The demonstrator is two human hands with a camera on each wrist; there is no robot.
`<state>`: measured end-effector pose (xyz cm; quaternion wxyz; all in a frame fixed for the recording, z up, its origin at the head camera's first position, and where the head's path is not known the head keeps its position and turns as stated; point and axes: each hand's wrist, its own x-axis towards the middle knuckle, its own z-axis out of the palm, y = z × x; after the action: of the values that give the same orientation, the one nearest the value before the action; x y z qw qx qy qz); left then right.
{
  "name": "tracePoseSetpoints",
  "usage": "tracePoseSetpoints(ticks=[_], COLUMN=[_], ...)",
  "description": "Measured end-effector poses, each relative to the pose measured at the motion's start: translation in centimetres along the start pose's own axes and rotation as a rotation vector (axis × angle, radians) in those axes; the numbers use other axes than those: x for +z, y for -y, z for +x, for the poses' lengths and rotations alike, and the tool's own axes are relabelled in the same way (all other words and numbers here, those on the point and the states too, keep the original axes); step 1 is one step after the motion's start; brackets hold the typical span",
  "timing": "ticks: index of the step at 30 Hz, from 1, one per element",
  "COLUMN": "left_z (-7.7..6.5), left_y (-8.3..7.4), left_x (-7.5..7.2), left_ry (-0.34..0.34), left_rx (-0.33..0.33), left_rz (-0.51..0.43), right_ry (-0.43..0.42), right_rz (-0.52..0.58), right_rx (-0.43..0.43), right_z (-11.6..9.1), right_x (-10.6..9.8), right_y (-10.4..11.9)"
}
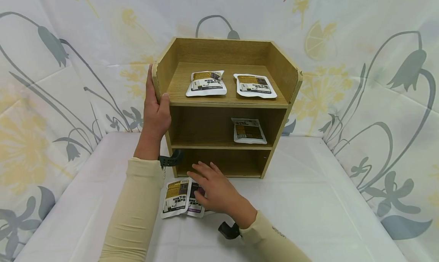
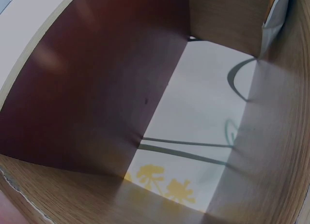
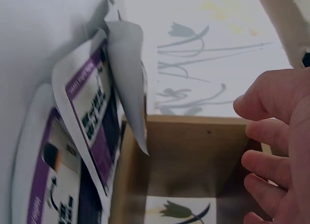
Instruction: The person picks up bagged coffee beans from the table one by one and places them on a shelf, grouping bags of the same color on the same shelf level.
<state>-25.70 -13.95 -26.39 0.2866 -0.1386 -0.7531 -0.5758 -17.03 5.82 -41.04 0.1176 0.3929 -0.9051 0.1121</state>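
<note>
Currently, the right hand (image 1: 219, 191) is hovering with fingers loosely spread over the near table (image 1: 308, 185), a gap showing between its fingertips and the packets in the right wrist view. A gold-labelled packet (image 1: 176, 198) is lying just left of that hand, overlapping a purple-labelled packet (image 1: 195, 208), which is lying closer, partly hidden by the thumb and fingers. Meanwhile, the left hand (image 1: 156, 115) is gripping the left side panel of the wooden shelf (image 1: 202, 126), its fingers lying along the outside and its thumb at the front edge. Farther off, two packets are resting on the top tier, a left packet (image 1: 207, 84) and a right packet (image 1: 256, 85); another packet (image 1: 249, 131) is sitting at the right of the middle tier.
</note>
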Motion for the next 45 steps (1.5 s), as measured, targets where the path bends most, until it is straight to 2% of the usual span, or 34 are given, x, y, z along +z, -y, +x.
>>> tracePoseSetpoints(ticks=[6,10,22,29,37,45], left_z=[-0.9,-1.1,-1.0,-1.0,-0.9,-1.1], left_y=[-2.2,-2.8,-2.6,-2.5,-2.4,-2.5], left_x=[0.0,0.0,-0.1,-0.1,-0.1,-0.1], left_ry=[0.0,0.002,0.016,0.018,0.026,0.018], left_rx=[-0.009,-0.005,-0.007,-0.004,0.004,0.008], left_rz=[0.003,0.006,-0.003,-0.004,-0.018,-0.006], right_ry=[0.039,0.069,0.157,0.238,0.277,0.323], right_rz=[0.001,-0.014,-0.033,-0.025,-0.06,-0.058], right_rx=[-0.011,-0.028,-0.026,-0.025,-0.054,-0.016], right_z=[0.3,0.6,1.6,2.2,2.6,3.0], right_x=[1.0,1.6,3.7,4.4,5.0,5.4], right_y=[0.8,1.3,2.4,3.1,3.5,3.8])
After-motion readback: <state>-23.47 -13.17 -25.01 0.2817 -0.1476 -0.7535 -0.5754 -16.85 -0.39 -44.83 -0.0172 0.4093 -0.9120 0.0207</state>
